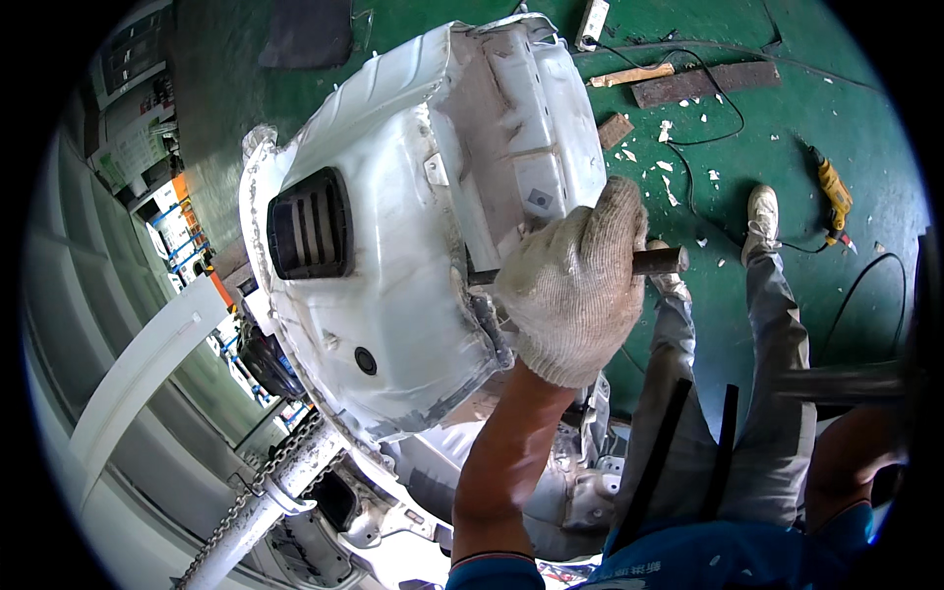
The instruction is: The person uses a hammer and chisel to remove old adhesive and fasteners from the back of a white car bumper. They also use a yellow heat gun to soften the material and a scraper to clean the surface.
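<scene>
My left hand (575, 285), in a knitted off-white glove, is wrapped round a steel chisel (663, 261). Its round butt sticks out to the right of the fist, and its thin end (482, 278) meets the seam at the edge of a white car body panel (393, 236). The fist covers the chisel's middle. Bent toward the right rim is my right arm (854, 454); its hand lies outside the picture. Above that arm a blurred grey metal bar (841, 383), perhaps part of a hammer, reaches in from the dark rim; what holds it does not show.
A yellow power tool (834, 197) lies with its cord on the green floor, right of my feet. Wood pieces (706, 85), a power strip (592, 22) and pale scraps are scattered beyond. At lower left stand a white post (265, 501) and a chain (280, 460).
</scene>
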Action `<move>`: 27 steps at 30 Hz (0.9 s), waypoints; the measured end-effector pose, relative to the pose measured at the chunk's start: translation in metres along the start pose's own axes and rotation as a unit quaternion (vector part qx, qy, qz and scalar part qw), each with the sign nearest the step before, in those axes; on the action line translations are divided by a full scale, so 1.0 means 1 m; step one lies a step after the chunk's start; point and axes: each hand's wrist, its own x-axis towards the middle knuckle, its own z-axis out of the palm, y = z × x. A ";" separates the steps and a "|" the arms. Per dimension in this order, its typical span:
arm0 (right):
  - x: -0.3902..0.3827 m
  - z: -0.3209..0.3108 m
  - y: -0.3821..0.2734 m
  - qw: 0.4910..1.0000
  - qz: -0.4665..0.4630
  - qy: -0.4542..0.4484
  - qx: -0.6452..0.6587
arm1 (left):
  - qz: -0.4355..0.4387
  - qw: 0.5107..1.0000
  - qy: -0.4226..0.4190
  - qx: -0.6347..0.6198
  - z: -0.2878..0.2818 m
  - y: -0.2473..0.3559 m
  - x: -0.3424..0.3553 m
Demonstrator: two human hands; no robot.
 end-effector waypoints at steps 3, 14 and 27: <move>-0.006 0.071 0.062 0.963 0.232 0.052 -0.125 | -0.045 0.999 0.005 -0.004 0.004 -0.006 -0.012; -0.072 0.021 0.113 0.880 0.341 0.321 0.079 | -0.006 0.976 -0.218 -0.026 0.005 0.044 -0.037; -0.101 0.016 0.153 0.853 0.402 0.313 0.118 | 0.079 0.964 -0.232 0.097 0.012 0.022 -0.035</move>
